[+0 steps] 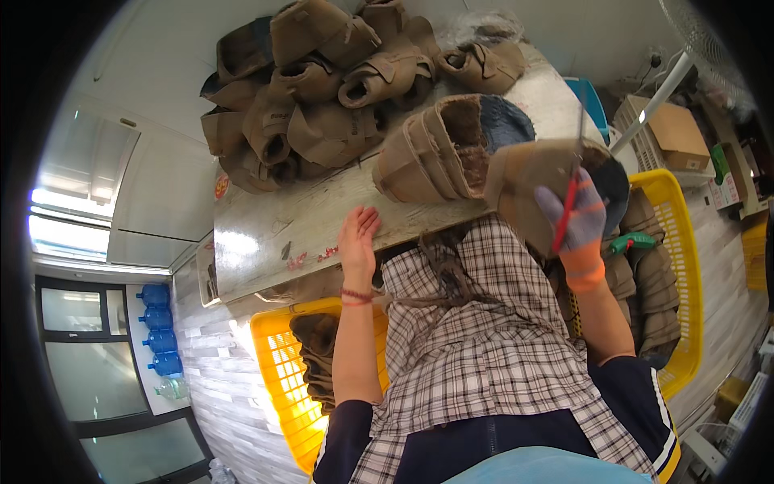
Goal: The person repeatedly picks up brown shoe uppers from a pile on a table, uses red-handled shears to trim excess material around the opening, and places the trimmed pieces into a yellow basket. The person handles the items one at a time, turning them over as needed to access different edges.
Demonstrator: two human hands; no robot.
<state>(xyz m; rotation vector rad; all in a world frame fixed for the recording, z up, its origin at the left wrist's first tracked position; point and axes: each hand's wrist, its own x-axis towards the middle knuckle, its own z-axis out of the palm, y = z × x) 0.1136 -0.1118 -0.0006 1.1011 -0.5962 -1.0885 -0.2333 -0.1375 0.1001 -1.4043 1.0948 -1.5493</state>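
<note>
My left hand (358, 242), bare with red bracelets at the wrist, hovers by the table's front edge. Its fingers are stretched out and it holds nothing. A purple-and-orange glove covers my right hand (582, 216), which is closed around a red-handled tool (568, 208) with a long, thin blade pointing up. Behind that hand is a blurred brown cup-shaped piece (520, 185) with a dark blue side; whether the hand also grips it I cannot tell. Left of it, a nested stack of similar brown pieces (427, 153) with fuzzy lining lies on the table.
A heap of brown tubular pieces (314, 105) covers the far left of the table (258, 234). Yellow baskets stand at my left (278, 379) and right (685, 323), holding stacked pieces. A green-handled tool (633, 241) lies on the right stack. A fan (709, 40) stands far right.
</note>
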